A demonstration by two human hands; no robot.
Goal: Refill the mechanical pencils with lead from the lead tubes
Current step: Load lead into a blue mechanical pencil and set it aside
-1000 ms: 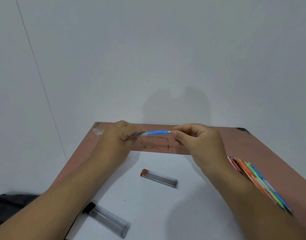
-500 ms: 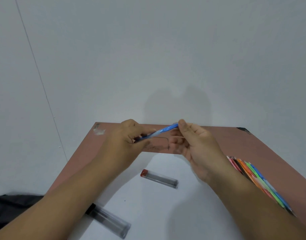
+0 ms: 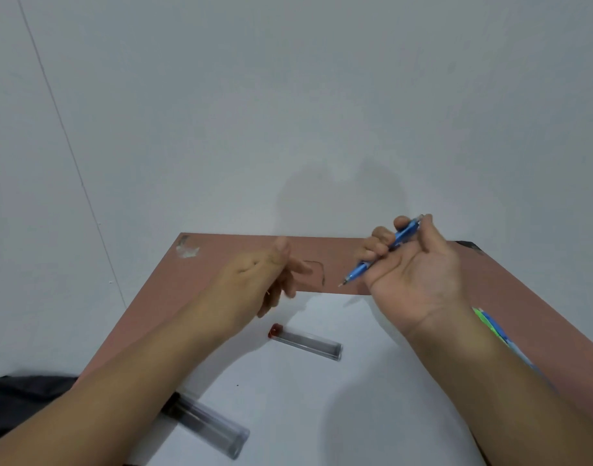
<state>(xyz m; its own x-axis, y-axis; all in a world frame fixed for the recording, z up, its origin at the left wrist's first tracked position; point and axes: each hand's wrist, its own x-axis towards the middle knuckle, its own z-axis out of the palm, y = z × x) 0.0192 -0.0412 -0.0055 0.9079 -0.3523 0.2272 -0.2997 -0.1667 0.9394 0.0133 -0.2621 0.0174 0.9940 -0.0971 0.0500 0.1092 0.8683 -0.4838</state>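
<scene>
- Right hand (image 3: 419, 274) grip clamped round the pencil (image 3: 382, 253).
- Left hand (image 3: 264, 277) grip apart, empty.
- Tubes (image 3: 306, 343) below the grips lie capped, so loading lead likely remains.

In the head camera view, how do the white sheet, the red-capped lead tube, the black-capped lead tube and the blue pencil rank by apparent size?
1. white sheet
2. black-capped lead tube, though it lies nearer the camera
3. red-capped lead tube and blue pencil: similar, not ranked; the right hand hides part of the pencil.

Even soft light, faint shadows on wall (image 3: 338, 193), left hand (image 3: 254, 277) motion-blurred
</scene>
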